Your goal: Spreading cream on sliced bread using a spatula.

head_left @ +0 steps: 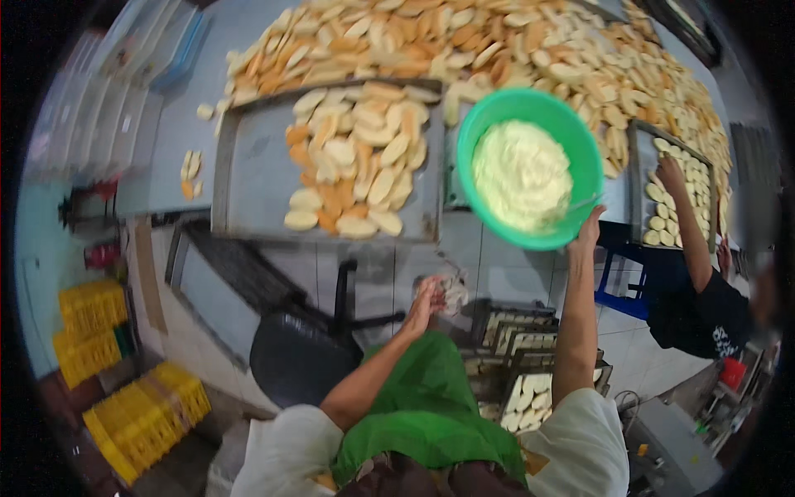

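Observation:
My right hand (586,225) grips the rim of a green bowl (584,145) filled with pale cream at the table's edge, a thin utensil inside it. My left hand (425,302) is lower, above my green apron (422,373), holding a whitish crumpled cloth (452,295). Left of the bowl sits a metal tray (257,166) piled with pale and golden oval pastry slices (377,153).
Loose slices (472,41) cover the table (174,132). A co-worker's hand (667,172) is at another tray (646,232) on the right. Below are a black chair (294,356), racked trays (526,398), a blue stool (617,294); yellow crates (145,414) stand left.

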The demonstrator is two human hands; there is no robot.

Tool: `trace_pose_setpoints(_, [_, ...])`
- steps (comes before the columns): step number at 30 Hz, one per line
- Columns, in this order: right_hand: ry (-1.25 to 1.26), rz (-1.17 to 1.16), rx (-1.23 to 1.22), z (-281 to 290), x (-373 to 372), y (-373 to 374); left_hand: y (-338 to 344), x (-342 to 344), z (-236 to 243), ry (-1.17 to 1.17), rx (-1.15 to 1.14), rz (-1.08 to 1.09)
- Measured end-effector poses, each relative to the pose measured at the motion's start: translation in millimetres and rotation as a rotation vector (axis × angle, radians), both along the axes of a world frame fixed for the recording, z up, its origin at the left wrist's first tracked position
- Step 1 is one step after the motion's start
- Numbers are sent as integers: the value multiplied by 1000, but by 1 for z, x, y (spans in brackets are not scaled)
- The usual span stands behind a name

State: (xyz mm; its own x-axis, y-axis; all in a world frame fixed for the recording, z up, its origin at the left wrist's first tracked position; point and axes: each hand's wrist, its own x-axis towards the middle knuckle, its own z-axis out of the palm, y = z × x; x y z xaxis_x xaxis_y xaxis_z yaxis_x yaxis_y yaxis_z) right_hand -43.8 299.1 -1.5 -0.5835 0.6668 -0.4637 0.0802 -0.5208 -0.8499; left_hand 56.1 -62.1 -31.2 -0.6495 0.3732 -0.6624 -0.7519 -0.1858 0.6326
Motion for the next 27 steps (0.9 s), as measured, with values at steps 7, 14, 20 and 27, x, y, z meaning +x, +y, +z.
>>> trace_pose_setpoints(7, [-305,311,-249,-10,55,-100,-13,43,22,27,48,149])
trace_pose_setpoints(14, [-149,659,-893,-28,175,-229,-21,31,70,158,-44,-85])
trace_pose_setpoints(20, [-208,567,-708,-69,151,-181,-97,28,60,418,-539,-17])
trace_pose_setpoints(27, [-448,324,-233,-70,164,-179,-300,57,-38,269,-1481,-675])
